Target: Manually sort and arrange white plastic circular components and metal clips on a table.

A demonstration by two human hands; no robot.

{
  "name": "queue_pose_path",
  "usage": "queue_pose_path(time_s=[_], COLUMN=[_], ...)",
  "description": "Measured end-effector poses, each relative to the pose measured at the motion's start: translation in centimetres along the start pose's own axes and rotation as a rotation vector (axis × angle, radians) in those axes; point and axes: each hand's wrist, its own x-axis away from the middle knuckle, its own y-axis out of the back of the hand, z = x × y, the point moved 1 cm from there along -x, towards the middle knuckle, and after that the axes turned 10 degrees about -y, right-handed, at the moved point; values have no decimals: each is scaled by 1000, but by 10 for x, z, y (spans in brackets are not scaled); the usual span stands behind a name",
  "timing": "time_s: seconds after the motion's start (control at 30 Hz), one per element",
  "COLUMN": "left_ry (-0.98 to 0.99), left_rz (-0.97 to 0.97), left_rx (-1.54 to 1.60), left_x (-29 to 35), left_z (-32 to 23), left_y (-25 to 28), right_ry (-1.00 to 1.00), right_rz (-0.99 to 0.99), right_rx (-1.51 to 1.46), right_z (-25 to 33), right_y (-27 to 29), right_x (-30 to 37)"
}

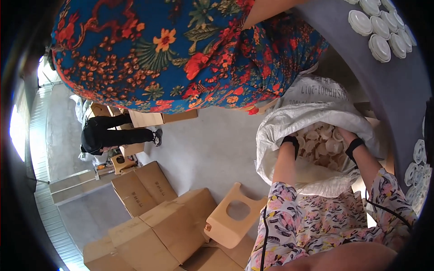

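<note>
My left hand (292, 135) and right hand (345, 134) are down in the mouth of a white woven sack (316, 110), among pale curved pieces (322, 143) heaped inside. My fingertips are lost against the pieces and the sack's folds, so I cannot tell how far either set of fingers is spread, or whether they grip anything. My hands are apart, the heap showing between them. A black wristband (296, 145) circles each wrist. My forearms slant forward, the left close to upright in view, the right leaning inward from the right, both in flowered sleeves (284, 212) with a black cord (264, 235) running along each.

Left of me, on the grey floor (217, 149), is a tan stool (237, 219) with a rounded opening, just beside cardboard boxes (167, 221). To my right runs a dark grey table (384, 88) bearing white lidded containers (380, 47). Beyond the sack, a co-worker in blue flowered clothing (149, 63) fills the upper view. Farther off to the left, a person in black (101, 135) bends over boxes.
</note>
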Motion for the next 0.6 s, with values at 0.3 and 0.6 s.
queue_pose_path(time_s=[0.3, 0.6], left_ry=[36, -25], left_rz=[61, 57], left_rx=[266, 378], left_x=[-39, -31], left_z=[2, 29], left_y=[-4, 8], right_ry=[-155, 231], right_rz=[115, 620], right_rx=[-412, -147], right_z=[42, 53], right_y=[9, 25], right_x=[4, -2])
